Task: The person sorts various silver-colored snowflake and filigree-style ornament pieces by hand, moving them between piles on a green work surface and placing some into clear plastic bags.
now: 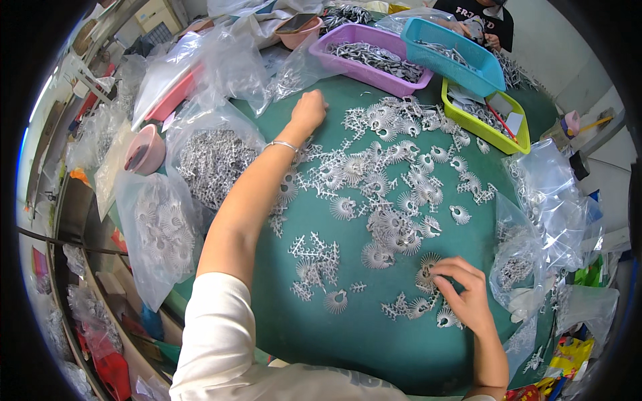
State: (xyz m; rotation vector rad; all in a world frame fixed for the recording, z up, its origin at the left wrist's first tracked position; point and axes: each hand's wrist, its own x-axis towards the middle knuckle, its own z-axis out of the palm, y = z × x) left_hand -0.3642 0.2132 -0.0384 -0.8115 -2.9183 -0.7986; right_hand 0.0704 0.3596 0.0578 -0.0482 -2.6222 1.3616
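Many small silver fan-shaped and branched metal parts (381, 194) lie scattered over a green table (374, 334). My right hand (465, 294) rests at the near right, its fingertips pinching a fan-shaped part (426, 269) among a small cluster. Stretched far forward, my left hand (309, 110) is a closed fist resting on the table near the far edge of the scatter; whether it holds anything is hidden. A bracelet circles that wrist.
A purple bin (371, 57), a blue bin (455, 53) and a yellow-green bin (485, 117) hold more metal parts at the back. Clear plastic bags of parts (200, 160) lie left, more bags (548, 200) right. Another person (485, 20) sits at the far side.
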